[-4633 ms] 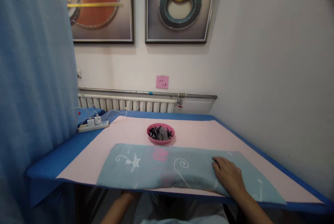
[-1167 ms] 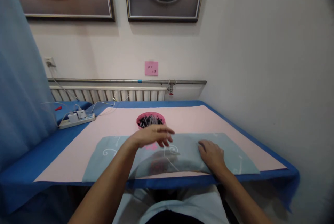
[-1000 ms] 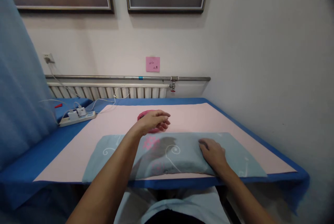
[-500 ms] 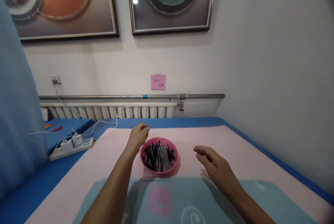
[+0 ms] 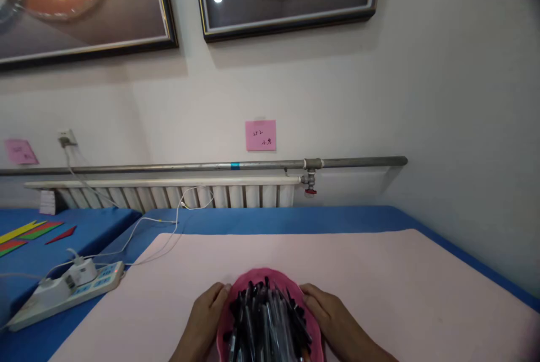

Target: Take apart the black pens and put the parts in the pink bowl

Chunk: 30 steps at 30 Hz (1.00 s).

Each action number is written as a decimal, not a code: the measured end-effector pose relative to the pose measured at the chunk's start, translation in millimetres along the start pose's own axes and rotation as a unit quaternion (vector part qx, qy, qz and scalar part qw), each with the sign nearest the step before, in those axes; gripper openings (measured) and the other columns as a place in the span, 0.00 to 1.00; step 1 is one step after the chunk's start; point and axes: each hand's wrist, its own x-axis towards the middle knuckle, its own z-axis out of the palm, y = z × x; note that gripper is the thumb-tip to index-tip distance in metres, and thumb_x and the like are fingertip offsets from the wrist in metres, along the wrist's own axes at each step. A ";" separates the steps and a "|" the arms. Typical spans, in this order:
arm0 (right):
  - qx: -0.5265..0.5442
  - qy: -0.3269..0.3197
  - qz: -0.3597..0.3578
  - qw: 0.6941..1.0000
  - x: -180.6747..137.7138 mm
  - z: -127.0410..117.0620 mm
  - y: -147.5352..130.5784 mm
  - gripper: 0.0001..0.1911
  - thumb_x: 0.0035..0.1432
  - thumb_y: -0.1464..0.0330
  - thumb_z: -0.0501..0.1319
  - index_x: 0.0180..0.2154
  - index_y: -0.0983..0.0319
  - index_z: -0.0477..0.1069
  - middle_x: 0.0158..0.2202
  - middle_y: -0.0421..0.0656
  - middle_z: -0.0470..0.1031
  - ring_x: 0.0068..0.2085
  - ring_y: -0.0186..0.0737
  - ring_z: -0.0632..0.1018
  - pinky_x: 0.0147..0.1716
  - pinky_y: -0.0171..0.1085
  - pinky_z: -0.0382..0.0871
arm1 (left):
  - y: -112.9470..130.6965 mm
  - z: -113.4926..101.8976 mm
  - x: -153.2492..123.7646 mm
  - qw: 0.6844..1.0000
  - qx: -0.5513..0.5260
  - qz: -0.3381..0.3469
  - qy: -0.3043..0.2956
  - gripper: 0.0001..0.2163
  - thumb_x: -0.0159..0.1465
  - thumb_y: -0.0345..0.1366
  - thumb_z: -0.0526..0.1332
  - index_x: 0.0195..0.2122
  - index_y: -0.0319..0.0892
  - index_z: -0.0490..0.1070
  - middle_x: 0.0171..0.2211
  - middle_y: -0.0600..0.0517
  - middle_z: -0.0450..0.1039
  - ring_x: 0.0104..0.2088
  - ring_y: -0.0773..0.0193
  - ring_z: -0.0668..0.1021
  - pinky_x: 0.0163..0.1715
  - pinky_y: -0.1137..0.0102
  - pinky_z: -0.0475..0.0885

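Note:
A pink bowl (image 5: 270, 275) full of black and clear pens (image 5: 265, 317) sits at the bottom centre of the view, on the pink table cover (image 5: 379, 272). My left hand (image 5: 206, 317) grips the bowl's left side and my right hand (image 5: 329, 314) grips its right side. Whether the bowl rests on the table or is lifted off it cannot be told. The light blue patterned cloth is out of view.
A white power strip (image 5: 63, 292) with plugs and white cables lies on the blue cloth (image 5: 274, 218) at the left. A radiator (image 5: 169, 196) and a metal pipe (image 5: 346, 162) run along the wall. Coloured strips (image 5: 25, 232) lie far left.
Both hands have closed on the bowl's sides; before, the left hand was beside its rim and the right hovered open. The view has moved forward, and the blue cloth has dropped out of sight.

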 end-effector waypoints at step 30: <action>-0.139 0.065 0.054 0.987 28.6 -0.6 8.7 0.12 0.55 0.66 0.50 0.20 0.58 0.58 0.20 0.39 0.69 0.24 0.37 0.69 0.26 0.33 0.58 | 18.3 24.6 21.0 0.999 0.024 -0.005 -0.024 0.12 0.58 0.41 0.51 0.22 0.43 0.66 0.23 0.52 0.71 0.28 0.61 0.72 0.29 0.69 0.63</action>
